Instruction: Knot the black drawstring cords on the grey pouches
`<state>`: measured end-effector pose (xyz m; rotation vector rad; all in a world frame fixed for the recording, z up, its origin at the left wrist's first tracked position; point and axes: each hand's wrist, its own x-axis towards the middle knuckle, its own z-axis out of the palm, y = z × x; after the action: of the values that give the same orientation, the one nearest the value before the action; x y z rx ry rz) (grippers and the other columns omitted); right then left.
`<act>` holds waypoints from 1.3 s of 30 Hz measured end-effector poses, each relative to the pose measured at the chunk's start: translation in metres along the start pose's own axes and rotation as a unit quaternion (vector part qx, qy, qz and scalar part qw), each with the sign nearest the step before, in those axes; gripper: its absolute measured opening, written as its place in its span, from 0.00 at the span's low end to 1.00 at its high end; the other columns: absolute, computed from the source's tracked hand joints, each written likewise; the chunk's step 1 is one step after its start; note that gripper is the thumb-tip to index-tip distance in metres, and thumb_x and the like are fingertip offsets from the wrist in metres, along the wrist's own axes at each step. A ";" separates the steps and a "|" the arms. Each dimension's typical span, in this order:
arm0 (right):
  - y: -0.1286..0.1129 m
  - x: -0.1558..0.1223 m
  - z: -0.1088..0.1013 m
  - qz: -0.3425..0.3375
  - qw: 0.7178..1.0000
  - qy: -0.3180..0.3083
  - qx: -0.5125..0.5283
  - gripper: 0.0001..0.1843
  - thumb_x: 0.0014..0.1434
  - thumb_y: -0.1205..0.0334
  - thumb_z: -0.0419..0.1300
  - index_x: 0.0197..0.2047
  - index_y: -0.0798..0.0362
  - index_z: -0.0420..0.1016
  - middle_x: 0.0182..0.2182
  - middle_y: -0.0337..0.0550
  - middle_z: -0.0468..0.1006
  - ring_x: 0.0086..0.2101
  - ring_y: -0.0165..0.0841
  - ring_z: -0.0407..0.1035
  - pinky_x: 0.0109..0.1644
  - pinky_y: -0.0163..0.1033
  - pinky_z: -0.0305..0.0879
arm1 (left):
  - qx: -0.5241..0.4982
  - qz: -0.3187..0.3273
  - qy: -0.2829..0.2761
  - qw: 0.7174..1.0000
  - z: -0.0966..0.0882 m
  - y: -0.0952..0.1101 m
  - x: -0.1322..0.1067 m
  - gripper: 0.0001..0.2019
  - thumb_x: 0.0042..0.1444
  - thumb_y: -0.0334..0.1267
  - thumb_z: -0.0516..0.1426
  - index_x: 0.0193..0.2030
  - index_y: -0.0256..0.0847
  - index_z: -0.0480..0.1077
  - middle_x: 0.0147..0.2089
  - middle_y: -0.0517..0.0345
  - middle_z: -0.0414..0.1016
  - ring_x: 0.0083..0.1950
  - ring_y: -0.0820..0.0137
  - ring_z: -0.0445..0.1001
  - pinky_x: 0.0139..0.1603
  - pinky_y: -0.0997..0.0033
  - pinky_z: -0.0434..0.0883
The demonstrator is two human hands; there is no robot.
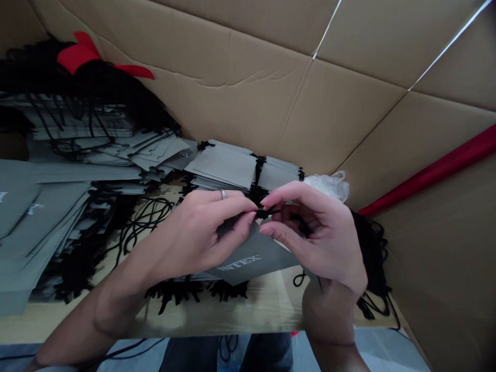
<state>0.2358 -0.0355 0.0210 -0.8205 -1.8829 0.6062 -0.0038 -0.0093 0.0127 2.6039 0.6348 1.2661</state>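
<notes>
My left grip (208, 228) pinches the knot (264, 214) of a black cord (276, 211); my right grip (325, 237) curves around its other end, hold unclear. The cord seems light, soft, best pinched beside the knot. Below lies a grey INTEX-lettered panel (245, 266).

Silver ring (223, 194) on the left hand (200, 228), forearms (116, 301) bare, dark blue trousers (269, 356) below, as I view them remotely.

hands (201, 228) — 2 | held cord (263, 214): 1 | ring (223, 194): 1 | crimson strip (431, 170): 1 | grey sheets (226, 166) — uncountable
</notes>
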 end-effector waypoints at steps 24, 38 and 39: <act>-0.014 -0.006 0.013 -0.041 0.982 0.085 -0.162 0.10 0.69 0.71 0.69 0.45 0.43 0.81 0.36 0.37 0.85 0.32 0.32 0.75 0.38 0.43 0.78 | -0.024 0.001 0.008 1.000 0.003 -0.005 0.002 0.09 0.80 0.28 0.55 0.48 0.38 0.76 0.40 0.58 0.76 0.42 0.71 0.74 0.43 0.70 0.73; -0.016 -0.004 0.011 -0.023 0.982 0.054 -0.178 0.08 0.65 0.72 0.68 0.42 0.47 0.81 0.35 0.36 0.85 0.32 0.30 0.75 0.40 0.40 0.77 | 0.016 0.076 0.016 0.997 0.001 -0.012 -0.010 0.13 0.78 0.24 0.56 0.58 0.45 0.77 0.50 0.56 0.86 0.47 0.72 0.85 0.49 0.75 0.81; -0.016 -0.004 0.011 -0.020 0.983 0.055 -0.176 0.08 0.65 0.72 0.68 0.41 0.47 0.82 0.34 0.36 0.85 0.32 0.30 0.74 0.40 0.40 0.77 | 0.020 0.080 0.013 0.996 0.001 -0.013 -0.011 0.15 0.77 0.23 0.55 0.58 0.45 0.77 0.51 0.55 0.86 0.47 0.72 0.85 0.49 0.75 0.81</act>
<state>0.2228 -0.0497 0.0251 -1.0169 -1.9262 0.1977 -0.0124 -0.0029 0.0000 2.7219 0.4676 1.3489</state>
